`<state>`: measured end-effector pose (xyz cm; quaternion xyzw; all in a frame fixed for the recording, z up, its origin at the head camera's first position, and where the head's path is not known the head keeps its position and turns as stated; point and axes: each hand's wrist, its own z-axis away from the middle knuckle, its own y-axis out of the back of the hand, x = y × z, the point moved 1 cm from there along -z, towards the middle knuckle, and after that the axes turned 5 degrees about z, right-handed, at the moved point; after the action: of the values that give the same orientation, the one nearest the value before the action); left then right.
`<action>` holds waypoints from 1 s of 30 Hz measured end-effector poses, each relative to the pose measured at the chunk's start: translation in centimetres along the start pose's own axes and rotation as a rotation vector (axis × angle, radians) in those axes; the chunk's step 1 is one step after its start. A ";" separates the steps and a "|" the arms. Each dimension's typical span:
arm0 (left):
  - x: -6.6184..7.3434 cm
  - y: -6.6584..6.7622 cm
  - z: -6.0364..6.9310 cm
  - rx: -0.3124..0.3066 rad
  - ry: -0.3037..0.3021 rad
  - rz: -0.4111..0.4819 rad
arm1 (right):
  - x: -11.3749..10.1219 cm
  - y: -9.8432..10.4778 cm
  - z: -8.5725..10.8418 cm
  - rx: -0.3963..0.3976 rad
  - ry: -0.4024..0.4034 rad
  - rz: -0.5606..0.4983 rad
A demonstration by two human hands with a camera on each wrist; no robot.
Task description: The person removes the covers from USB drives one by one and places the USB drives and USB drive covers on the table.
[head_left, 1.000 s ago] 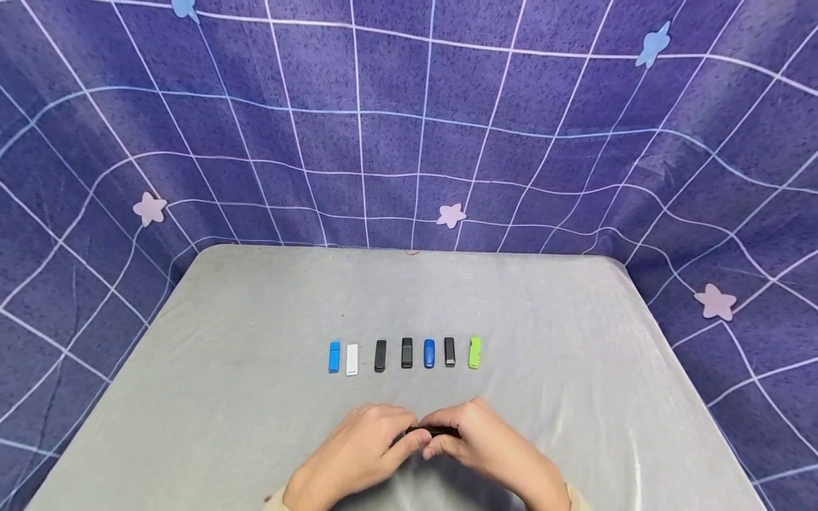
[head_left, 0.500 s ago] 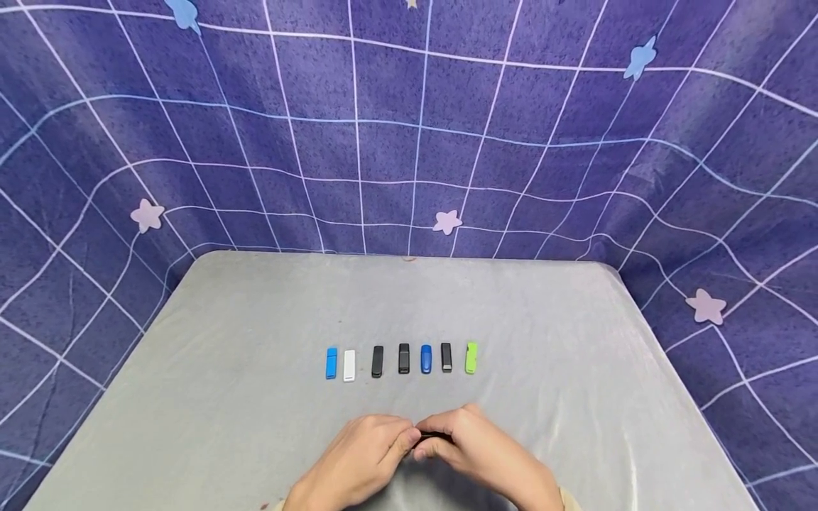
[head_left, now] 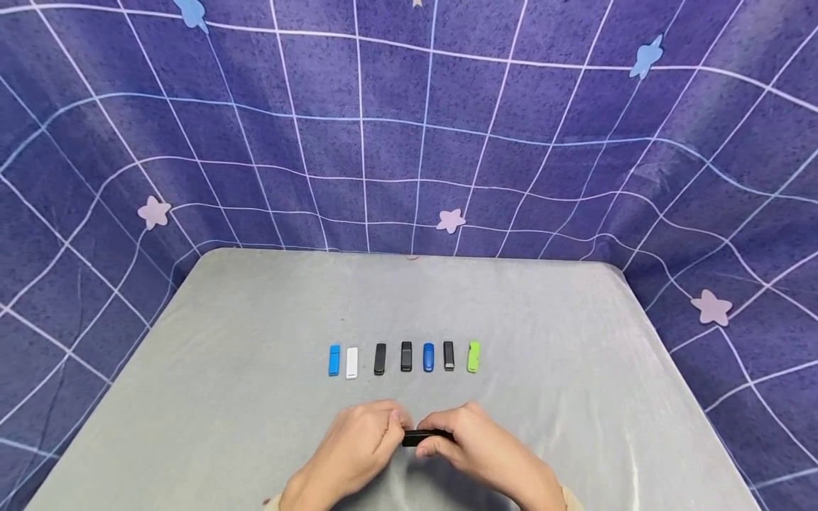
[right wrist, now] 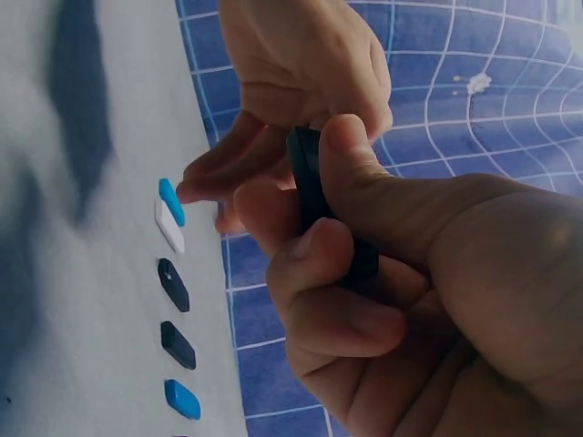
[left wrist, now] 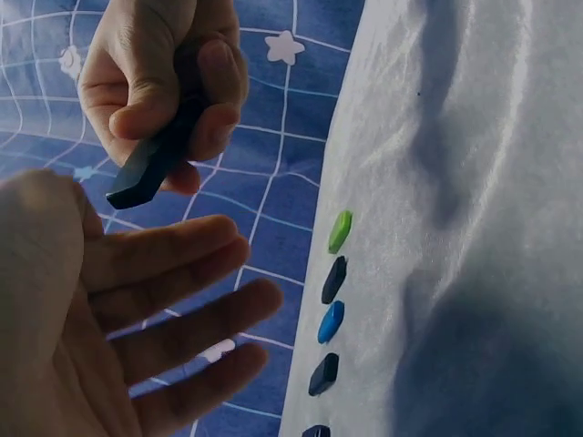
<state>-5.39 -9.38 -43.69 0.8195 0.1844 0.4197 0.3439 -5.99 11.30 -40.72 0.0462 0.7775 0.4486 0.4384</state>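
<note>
My right hand grips a black stick-shaped object between thumb and curled fingers; its end sticks out toward the left. In the right wrist view the dark stick lies across the fingers of the right hand. My left hand is just left of the stick's end. The left wrist view shows the left hand with its fingers extended and slightly spread, below the dark stick in the right hand. Whether the left thumb touches the stick cannot be told.
A row of small sticks lies beyond the hands on the grey cloth-covered table: light blue, white, several black, blue and green. A purple grid-patterned curtain surrounds the table's back and sides.
The left hand has drawn slightly left, and its fingers have opened away from the stick. More of the black stick's left end shows. The right hand has kept its grip.
</note>
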 end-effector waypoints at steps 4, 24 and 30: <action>0.0 0.1 0.2 -0.073 -0.025 0.007 | 0.1 0.1 0.0 -0.001 -0.021 0.015; 0.0 -0.5 0.2 -0.112 -0.073 0.092 | 0.2 -0.1 -0.4 0.052 0.060 0.044; 0.1 -0.6 0.2 -0.052 -0.060 0.075 | 0.1 -0.2 -0.5 0.071 0.080 0.050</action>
<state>-5.21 -8.97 -44.13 0.8288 0.1322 0.4121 0.3546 -6.34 10.92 -40.86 0.0632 0.8083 0.4333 0.3936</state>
